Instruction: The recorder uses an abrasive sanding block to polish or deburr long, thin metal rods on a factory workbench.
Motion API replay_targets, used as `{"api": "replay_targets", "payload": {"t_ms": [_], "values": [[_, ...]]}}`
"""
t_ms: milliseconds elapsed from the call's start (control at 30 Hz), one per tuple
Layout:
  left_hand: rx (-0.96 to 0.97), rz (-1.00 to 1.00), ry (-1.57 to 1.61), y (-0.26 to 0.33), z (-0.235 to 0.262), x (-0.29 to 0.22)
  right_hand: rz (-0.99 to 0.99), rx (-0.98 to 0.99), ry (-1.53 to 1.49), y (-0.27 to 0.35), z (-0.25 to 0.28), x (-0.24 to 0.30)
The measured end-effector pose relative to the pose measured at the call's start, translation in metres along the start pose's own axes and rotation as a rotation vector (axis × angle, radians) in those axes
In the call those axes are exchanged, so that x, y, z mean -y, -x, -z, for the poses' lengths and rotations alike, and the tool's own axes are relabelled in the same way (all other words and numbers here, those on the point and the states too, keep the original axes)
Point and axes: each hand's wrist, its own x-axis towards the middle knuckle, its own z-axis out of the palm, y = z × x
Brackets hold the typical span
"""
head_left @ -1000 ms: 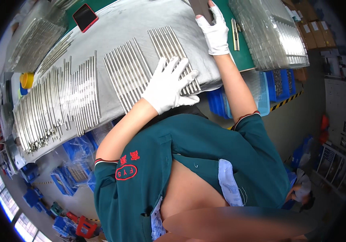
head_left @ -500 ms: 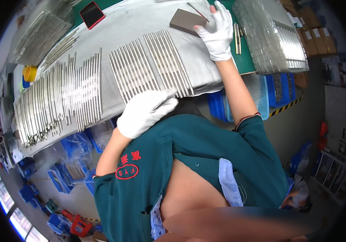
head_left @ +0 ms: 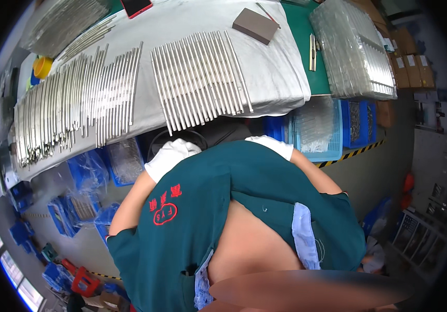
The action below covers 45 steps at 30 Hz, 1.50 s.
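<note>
Both my hands wear white gloves and sit low against my body, at the table's front edge. My left hand (head_left: 174, 157) is beside the near ends of a row of metal rods (head_left: 198, 78), its fingers partly covered by my green shirt. Behind the shirt's front, the fingers of my right hand (head_left: 274, 146) are hidden too. The rods lie side by side in one close, slanting group on the white cloth (head_left: 275, 78). Farther left, a larger, uneven row of metal rods (head_left: 78, 99) covers the cloth.
A grey-brown block (head_left: 256, 26) lies at the back, with a thin stick (head_left: 268, 15) beside it. Short metal pieces (head_left: 312, 53) rest on the green mat (head_left: 321, 80). Clear plastic-wrapped stacks (head_left: 351, 49) stand right. Below the table are blue bins (head_left: 358, 122) and a light-blue basket (head_left: 314, 155).
My right hand has come back from the block to my body, and my left hand has drawn off the rods. The two middle rod groups now lie together as one.
</note>
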Motion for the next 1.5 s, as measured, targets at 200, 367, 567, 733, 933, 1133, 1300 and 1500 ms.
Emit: {"api": "replay_targets", "payload": {"t_ms": [200, 367, 567, 733, 933, 1133, 1300, 1500], "values": [[-0.005, -0.065, -0.065, -0.021, -0.018, 0.003, -0.224, 0.117, 0.024, -0.014, 0.005, 0.009], [0.003, -0.103, 0.072, -0.015, -0.016, 0.013, -0.163, 0.185, 0.035, -0.015, 0.013, 0.003], [0.063, -0.138, -0.062, -0.029, -0.014, 0.008, -0.170, 0.300, 0.076, -0.030, 0.023, 0.017], [0.040, -0.098, -0.001, -0.036, -0.016, 0.008, -0.170, 0.294, 0.063, -0.031, 0.021, 0.010], [-0.062, -0.048, -0.051, -0.033, -0.023, 0.002, -0.168, 0.278, 0.051, -0.030, 0.017, 0.013], [-0.137, 0.031, 0.111, -0.028, -0.039, 0.009, -0.165, 0.259, 0.034, -0.031, 0.015, 0.012], [-0.077, 0.250, 0.200, -0.026, -0.021, 0.006, -0.166, 0.241, 0.020, -0.031, 0.013, 0.008], [0.033, 0.130, 0.006, -0.044, -0.031, 0.003, -0.158, 0.229, 0.002, -0.032, 0.013, 0.008]]}}
